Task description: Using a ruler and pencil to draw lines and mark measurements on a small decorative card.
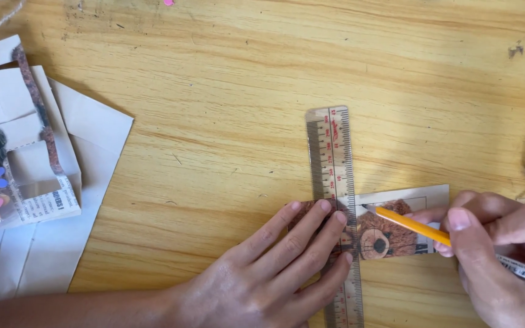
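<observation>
With the left hand pressed flat, fingers spread, pinning the clear ruler across the teddy-bear picture card on the desk, the right hand, fingers clenched around a yellow pencil, appears mid-ruling, which calls for steady ruler pressure.

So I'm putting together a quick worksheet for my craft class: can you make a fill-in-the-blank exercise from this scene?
1. The left hand presses flat on a clear ____ laid across the bear picture.
2. The right hand holds a yellow ____, its tip at the ruler's edge.
3. Everything lies on a ____ table.
4. A pile of folded paper lies to the ____ of the left hand.

Missing words: ruler; pencil; wooden; left
</observation>
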